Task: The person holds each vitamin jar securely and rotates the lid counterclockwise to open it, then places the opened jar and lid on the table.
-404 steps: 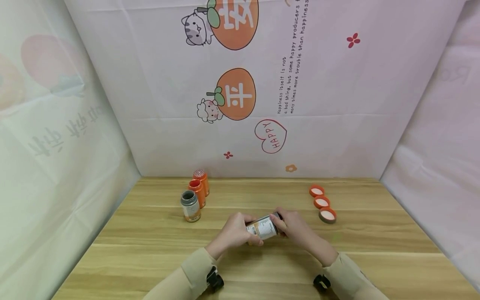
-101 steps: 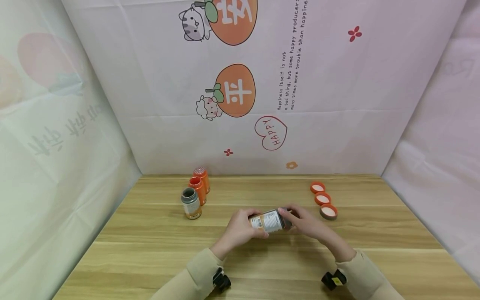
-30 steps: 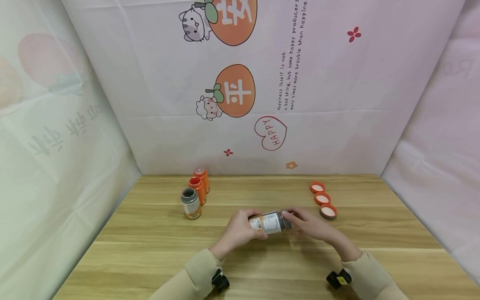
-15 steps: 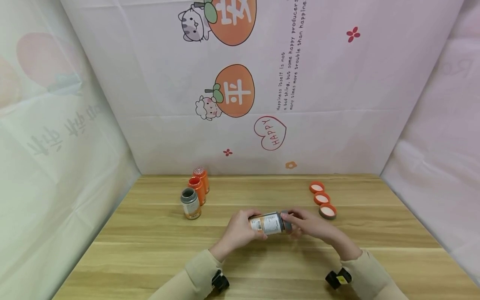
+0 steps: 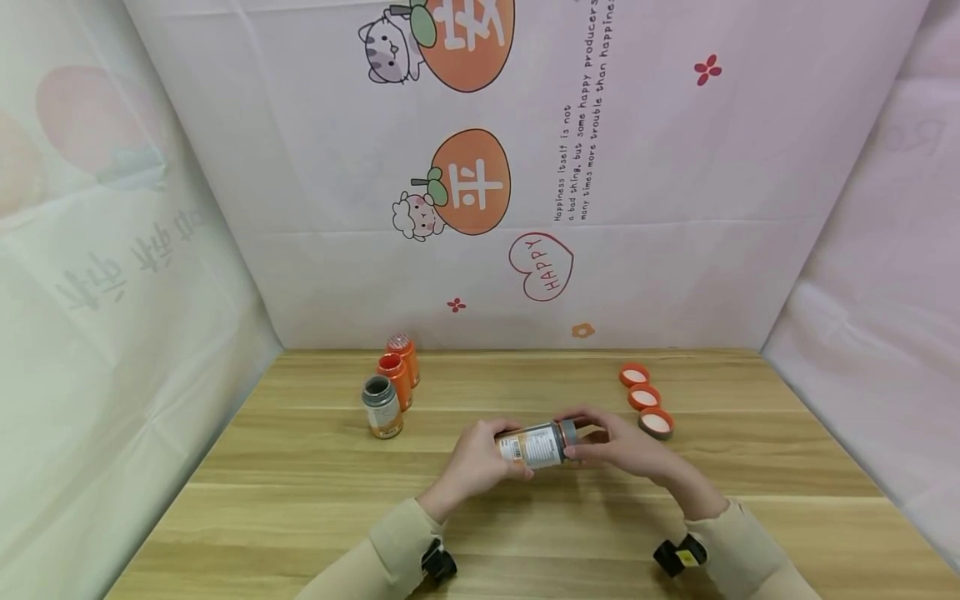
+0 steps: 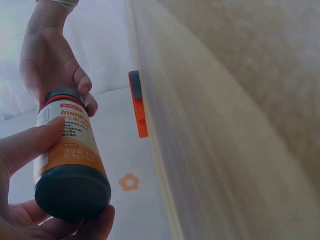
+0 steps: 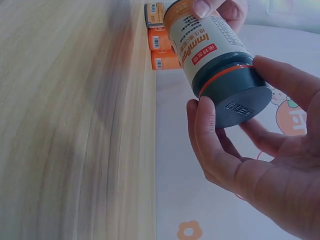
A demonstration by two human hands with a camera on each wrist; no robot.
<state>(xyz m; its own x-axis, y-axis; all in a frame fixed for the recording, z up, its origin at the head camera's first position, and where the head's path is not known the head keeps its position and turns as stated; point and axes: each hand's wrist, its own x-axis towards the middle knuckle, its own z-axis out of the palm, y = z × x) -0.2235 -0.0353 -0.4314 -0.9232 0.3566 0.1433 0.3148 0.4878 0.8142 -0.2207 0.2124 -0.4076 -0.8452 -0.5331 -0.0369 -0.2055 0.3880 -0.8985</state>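
Note:
My left hand (image 5: pixel 480 458) grips a dark grey-green supplement bottle (image 5: pixel 534 447) with a white and orange label. It is held on its side above the table, with the capped end toward the right. My right hand (image 5: pixel 618 446) pinches the bottle's dark cap (image 7: pixel 237 97) between thumb and fingers. An orange-red ring shows between cap and bottle body in the right wrist view. The bottle's dark base (image 6: pixel 73 192) faces the left wrist camera, and the left fingers curl beneath it.
At the back left stand an uncapped grey bottle (image 5: pixel 383 410) and two uncapped orange bottles (image 5: pixel 396 379), in a row. Over on the right, two orange caps (image 5: pixel 643 397) and a grey one (image 5: pixel 656 424) lie inside-up on the wooden table (image 5: pixel 300 500). Printed white cloth (image 5: pixel 660 208) walls the table.
Since the earliest frame, the held bottle has shifted slightly right. My right fingers have changed their hold on the cap, and in the last half second have spread around it, showing the orange-red ring.

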